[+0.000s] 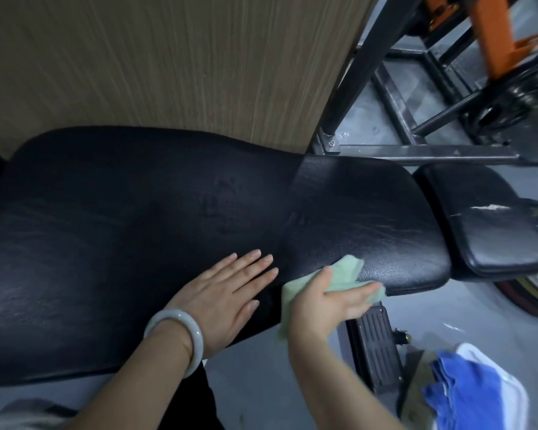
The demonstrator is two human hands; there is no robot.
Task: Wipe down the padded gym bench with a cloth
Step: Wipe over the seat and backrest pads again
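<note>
Fingers [359, 297] of the right hand [326, 301] lie nearly straight and pressed flat on a pale green cloth [342, 274], the thumb spread upward over it; they press it rather than curl round it, and the hand is motion-blurred, so the fingertip edges are hard to make out. Much of the cloth is hidden under that hand, with one bunched corner showing above the thumb and a strip hanging over the near edge below the wrist. The cloth sits on the near edge of the black padded bench [137, 228], toward its right end. The left hand [227, 293] rests palm down on the pad just beside it, fingers straight and together, holding nothing, with a pale bangle [180, 336] on the wrist. The bench's long axis runs left to right across the view, tapering toward the right; its left end is cut off by the frame edge. Past a gap at the right lies a separate smaller pad [485, 225], scuffed pale along one edge. A wood-grain panel [168, 57] stands behind the bench, hiding whatever lies beyond. At upper right a black metal frame [416, 150] and orange parts [494, 35] are blurred and partly cut off. At lower right a blue cloth [463, 392] lies on something white, its shape unclear. The floor [448, 321] is grey.
</note>
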